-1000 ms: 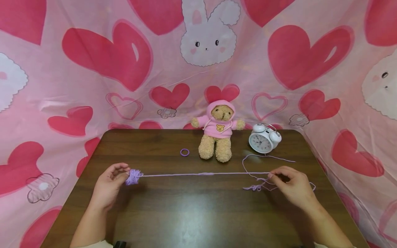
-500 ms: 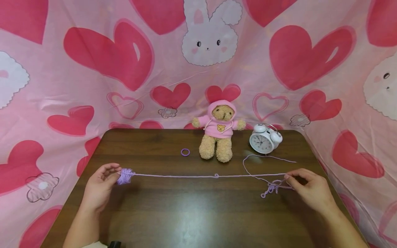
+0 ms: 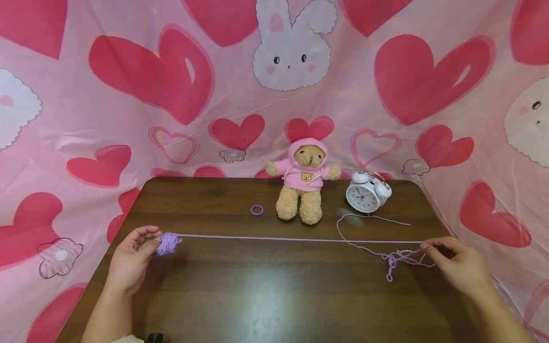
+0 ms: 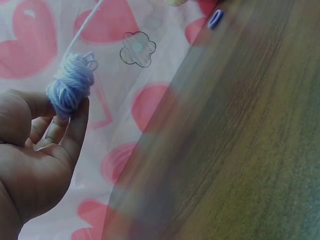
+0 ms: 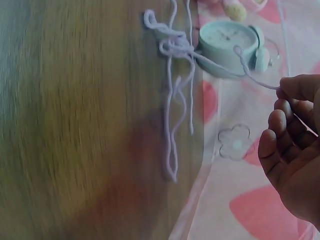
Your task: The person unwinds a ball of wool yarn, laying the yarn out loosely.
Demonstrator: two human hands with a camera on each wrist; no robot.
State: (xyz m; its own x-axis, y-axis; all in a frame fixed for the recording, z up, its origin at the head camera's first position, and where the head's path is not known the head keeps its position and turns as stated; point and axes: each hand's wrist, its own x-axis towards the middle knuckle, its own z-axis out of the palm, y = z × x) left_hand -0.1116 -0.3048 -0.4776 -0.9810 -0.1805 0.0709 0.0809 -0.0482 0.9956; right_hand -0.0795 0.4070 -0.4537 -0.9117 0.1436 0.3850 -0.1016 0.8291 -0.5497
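Note:
At the left of the table, my left hand (image 3: 130, 259) pinches a small wound bundle of purple yarn (image 3: 168, 243) between thumb and fingers. The left wrist view shows the yarn bundle (image 4: 71, 85) at the fingertips, with one strand leaving its top. That strand (image 3: 279, 238) runs straight and taut above the table to my right hand (image 3: 461, 264), which pinches it between thumb and forefinger. Below the right hand hangs or lies a loose tangle of yarn (image 3: 392, 261); the right wrist view shows the tangle (image 5: 175, 46) with several loops and a free tail.
A teddy bear (image 3: 305, 178) in a pink hoodie sits at the back of the brown table (image 3: 206, 295). Right of it stands a white alarm clock (image 3: 366, 193). A purple ring (image 3: 257, 210) lies left of the bear. Pink heart-patterned cloth (image 3: 240, 71) surrounds the table.
My hands have moved apart, left hand leftward and right hand rightward. The taut strand has lengthened, a small loop midway along it has gone, and the tangle has been drawn to the right.

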